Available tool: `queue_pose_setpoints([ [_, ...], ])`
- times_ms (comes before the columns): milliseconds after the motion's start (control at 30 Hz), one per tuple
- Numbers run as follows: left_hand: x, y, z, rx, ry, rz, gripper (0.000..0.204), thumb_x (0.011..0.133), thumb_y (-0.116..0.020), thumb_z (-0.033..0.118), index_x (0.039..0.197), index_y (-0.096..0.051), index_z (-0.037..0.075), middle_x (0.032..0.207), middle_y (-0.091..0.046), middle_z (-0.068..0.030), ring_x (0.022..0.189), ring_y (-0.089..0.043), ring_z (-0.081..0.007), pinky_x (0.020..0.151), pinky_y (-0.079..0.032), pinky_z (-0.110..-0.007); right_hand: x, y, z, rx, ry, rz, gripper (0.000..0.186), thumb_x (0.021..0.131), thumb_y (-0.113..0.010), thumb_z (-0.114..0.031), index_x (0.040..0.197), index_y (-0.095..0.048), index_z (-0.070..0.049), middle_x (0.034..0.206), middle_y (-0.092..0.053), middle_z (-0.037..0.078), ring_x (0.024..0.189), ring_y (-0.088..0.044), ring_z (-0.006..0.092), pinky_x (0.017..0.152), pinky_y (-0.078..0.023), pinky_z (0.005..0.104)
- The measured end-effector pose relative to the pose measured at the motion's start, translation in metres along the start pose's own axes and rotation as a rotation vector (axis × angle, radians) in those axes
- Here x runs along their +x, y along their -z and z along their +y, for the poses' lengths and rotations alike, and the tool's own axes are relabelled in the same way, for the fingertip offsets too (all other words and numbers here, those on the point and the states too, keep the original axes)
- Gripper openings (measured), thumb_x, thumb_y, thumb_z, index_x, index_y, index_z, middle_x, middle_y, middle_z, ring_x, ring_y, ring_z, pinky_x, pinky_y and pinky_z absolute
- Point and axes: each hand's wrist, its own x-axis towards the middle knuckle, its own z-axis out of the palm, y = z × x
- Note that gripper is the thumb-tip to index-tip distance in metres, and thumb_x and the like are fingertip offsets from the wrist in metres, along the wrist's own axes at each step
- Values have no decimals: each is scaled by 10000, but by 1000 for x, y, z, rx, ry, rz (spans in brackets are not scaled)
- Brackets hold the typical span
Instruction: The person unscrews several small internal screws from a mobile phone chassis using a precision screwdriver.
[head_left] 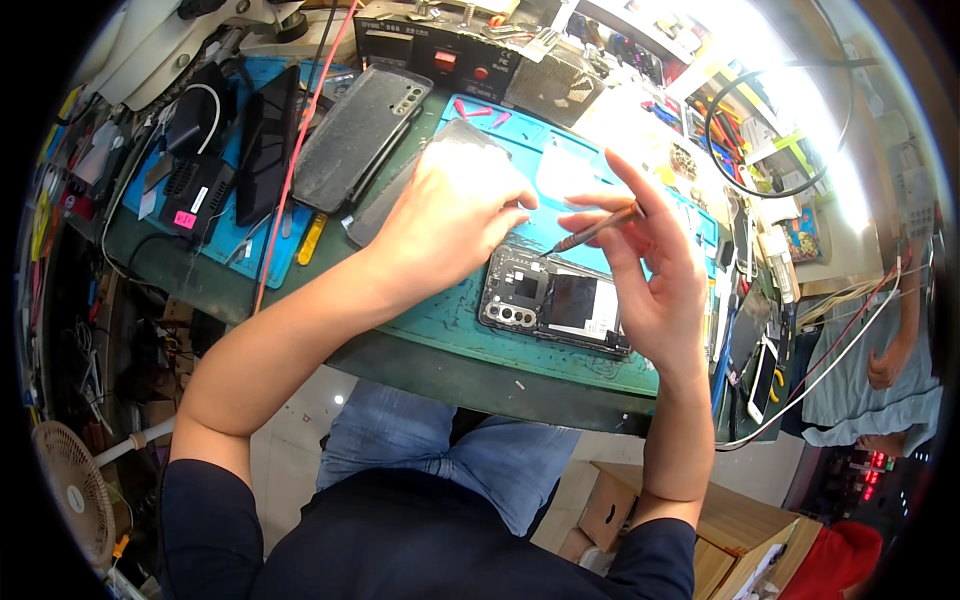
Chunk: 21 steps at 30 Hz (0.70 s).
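Note:
My right hand [645, 255] holds a thin screwdriver [592, 234] slanting down to the left, its index finger raised away from the shaft. The screwdriver's tip is at the upper edge of an opened smartphone [540, 290], which lies on the teal work mat [440, 325] with its inner frame, dark battery and camera rings showing. Left of the phone and above the mat, my left hand [455, 215] has its thumb and index finger pinched; anything between them is too small to make out. A dark grey phone back cover [380, 210] lies partly under my left hand.
A phone in a black case [355, 135] lies at the left, beside a yellow tool [312, 240]. Behind the mat stands a black bench device [440, 60]. A red cable [297, 165] runs across the left side. Another person's hand [885, 368] shows at far right.

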Motion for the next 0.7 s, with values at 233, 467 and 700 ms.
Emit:
queue_pose_setpoints([
  [233,4,-7,-8,68,-104,-22,108,874,-796,182,945,-754,113,901,-704,-41,944,-668,-276,921,-441,-432,1,-10,-8,91,-86,78,532,924,-798,-70,1434,-648,-51,919,-767,67,797,-754,150,765,-584,284],
  [467,3,-18,-14,142,-172,-8,100,932,-744,202,940,-741,102,917,-687,-64,1001,-654,-271,940,-411,-465,5,-7,-10,-64,-18,18,528,954,-776,-60,1460,-628,-55,956,-769,75,862,-756,134,820,-590,284],
  [700,11,-10,-10,-116,-8,20,135,953,-692,138,1004,-669,15,933,-699,-165,912,-684,-358,823,-518,-481,6,-4,-5,-144,-22,9,549,952,-768,-69,1479,-613,-83,1019,-770,142,903,-764,192,817,-609,327],
])
